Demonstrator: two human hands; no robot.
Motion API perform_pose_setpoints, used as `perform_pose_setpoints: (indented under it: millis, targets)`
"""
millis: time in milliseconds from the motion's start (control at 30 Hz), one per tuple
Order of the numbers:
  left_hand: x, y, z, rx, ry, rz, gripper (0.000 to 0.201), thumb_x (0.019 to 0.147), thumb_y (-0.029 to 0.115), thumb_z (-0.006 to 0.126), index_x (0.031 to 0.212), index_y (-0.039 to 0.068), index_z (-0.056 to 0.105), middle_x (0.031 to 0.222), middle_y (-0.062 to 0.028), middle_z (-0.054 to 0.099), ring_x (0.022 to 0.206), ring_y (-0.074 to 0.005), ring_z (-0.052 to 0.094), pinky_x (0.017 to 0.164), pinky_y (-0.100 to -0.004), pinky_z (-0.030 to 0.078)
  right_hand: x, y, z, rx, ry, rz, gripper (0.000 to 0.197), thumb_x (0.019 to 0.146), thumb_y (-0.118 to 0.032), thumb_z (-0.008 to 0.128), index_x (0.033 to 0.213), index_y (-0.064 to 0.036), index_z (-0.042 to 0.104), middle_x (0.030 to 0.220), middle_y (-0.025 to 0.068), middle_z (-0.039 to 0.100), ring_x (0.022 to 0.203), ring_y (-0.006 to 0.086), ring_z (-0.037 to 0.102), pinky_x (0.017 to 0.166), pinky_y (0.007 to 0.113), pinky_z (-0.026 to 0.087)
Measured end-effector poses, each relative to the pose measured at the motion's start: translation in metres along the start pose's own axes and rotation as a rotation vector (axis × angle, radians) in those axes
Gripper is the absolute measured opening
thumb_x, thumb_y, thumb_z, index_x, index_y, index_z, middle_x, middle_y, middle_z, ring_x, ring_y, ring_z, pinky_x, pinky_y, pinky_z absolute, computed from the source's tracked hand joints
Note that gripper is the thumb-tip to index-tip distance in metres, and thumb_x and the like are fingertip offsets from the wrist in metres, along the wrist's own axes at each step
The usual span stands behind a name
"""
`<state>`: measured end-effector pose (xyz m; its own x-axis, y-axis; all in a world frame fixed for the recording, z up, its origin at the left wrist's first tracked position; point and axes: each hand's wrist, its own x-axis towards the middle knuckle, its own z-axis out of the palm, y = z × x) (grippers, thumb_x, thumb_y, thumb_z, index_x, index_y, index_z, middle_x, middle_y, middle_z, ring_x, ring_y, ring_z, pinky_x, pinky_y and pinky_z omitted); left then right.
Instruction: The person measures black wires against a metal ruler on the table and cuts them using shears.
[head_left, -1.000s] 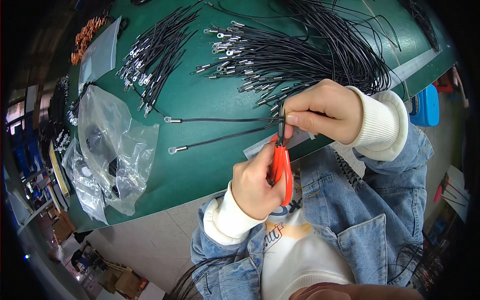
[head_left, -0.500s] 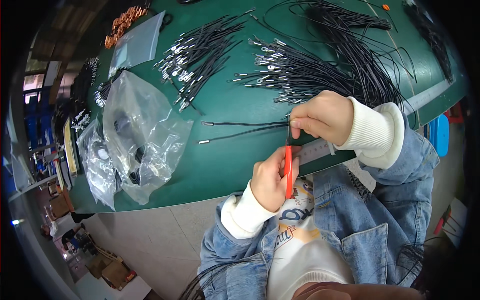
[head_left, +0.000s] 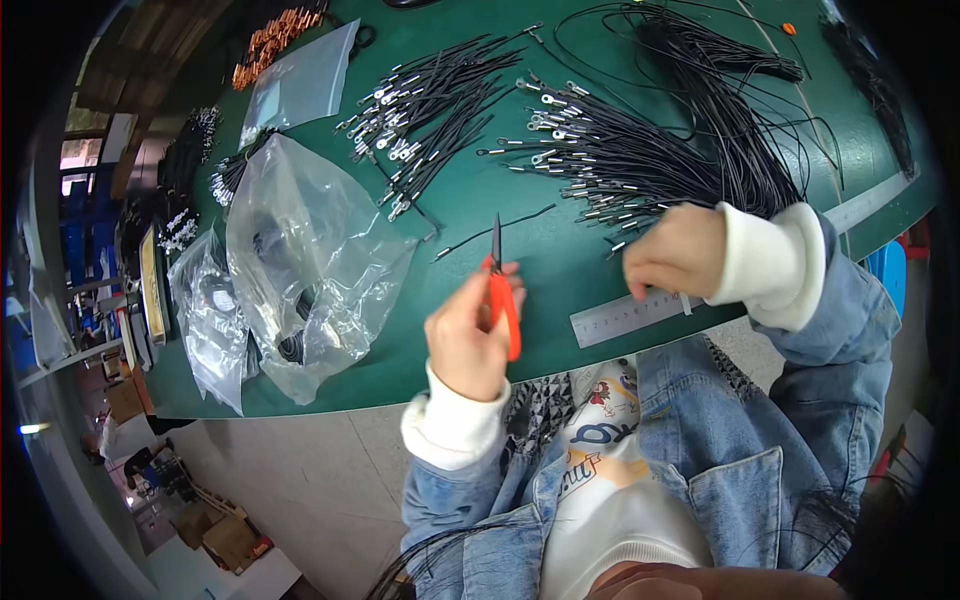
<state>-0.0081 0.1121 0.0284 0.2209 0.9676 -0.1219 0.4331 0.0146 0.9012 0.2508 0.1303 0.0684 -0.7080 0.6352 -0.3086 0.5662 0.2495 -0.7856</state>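
My left hand (head_left: 466, 340) is closed around red-orange-handled scissors (head_left: 506, 312), their dark blades together and pointing away from me. Just past the blades lies a short black wire (head_left: 500, 230) with a metal end at its left. My right hand (head_left: 678, 252) hovers at the near edge of a large bundle of black wires (head_left: 640, 150), with silver ring and tube terminals. Its fingers are curled; what they hold, if anything, is hidden. One silver-tipped wire end shows beside the fingertips. Below that hand a steel ruler (head_left: 612, 322) lies on the green table (head_left: 540, 375).
A pile of short terminal-ended wires (head_left: 425, 125) lies left of the bundle. Clear plastic bags (head_left: 320, 250) with dark coils inside fill the left side. Farther back are a flat clear bag (head_left: 300, 85) and copper-coloured parts (head_left: 275, 45). A longer ruler (head_left: 870, 205) is at right.
The scissors and my left hand moved left, away from my right hand, which shifted slightly right. The two wires stretched between them are gone from there; one short wire now lies loose.
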Motion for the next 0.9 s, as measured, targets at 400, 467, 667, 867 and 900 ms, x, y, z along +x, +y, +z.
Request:
perform_pose_setpoints:
  millis: [400,467,667,867,900]
  targets:
    - [0.093,-0.021,-0.028,0.598,0.262,0.196,0.031,0.077,0.013,0.065,0.107,0.005,0.060,0.074,-0.0170,0.063,0.068,-0.0377,0.061,0.061,-0.0428,0.047,-0.069,0.045,0.001,-0.176,0.247,0.233,0.022,0.083,-0.016,0.052,0.070,-0.0041,0.063,0.064,0.0081,0.064,0.062,0.0271,0.062,0.062,0.035,0.049]
    - [0.094,-0.036,-0.029,0.564,0.354,0.339,0.031,0.078,0.005,0.065,0.108,-0.002,0.060,0.055,-0.0063,0.054,0.045,-0.0110,0.048,0.049,-0.0273,0.041,-0.079,0.049,-0.009,-0.105,0.242,0.346,0.025,0.084,-0.019,0.053,0.068,-0.0030,0.065,0.064,0.0092,0.064,0.062,0.0250,0.063,0.060,0.035,0.049]
    - [0.053,-0.014,-0.024,0.647,0.310,0.278,0.030,0.070,0.007,0.073,0.099,0.002,0.065,0.077,-0.0095,0.061,0.063,-0.0250,0.059,0.061,-0.0343,0.048,-0.102,0.049,0.000,-0.181,0.147,0.214,0.029,0.084,-0.029,0.062,0.075,-0.0029,0.069,0.066,0.0112,0.064,0.059,0.0267,0.060,0.060,0.036,0.048]
    - [0.038,-0.011,-0.019,0.753,0.351,0.433,0.030,0.069,0.006,0.074,0.098,0.001,0.064,0.092,-0.0106,0.060,0.083,-0.0279,0.059,0.070,-0.0370,0.047,-0.089,0.020,-0.002,-0.332,0.637,0.218,0.014,0.072,-0.006,0.068,0.081,-0.0034,0.058,0.079,0.0088,0.057,0.071,0.0277,0.060,0.062,0.036,0.049]
    - [0.035,-0.009,-0.017,0.680,0.303,0.465,0.030,0.070,0.005,0.074,0.098,0.001,0.064,0.093,-0.0113,0.060,0.084,-0.0286,0.058,0.072,-0.0373,0.047,-0.086,0.023,-0.002,-0.506,0.678,0.265,0.026,0.065,0.001,0.069,0.085,-0.0058,0.053,0.087,0.0072,0.051,0.080,0.0262,0.058,0.066,0.035,0.049]
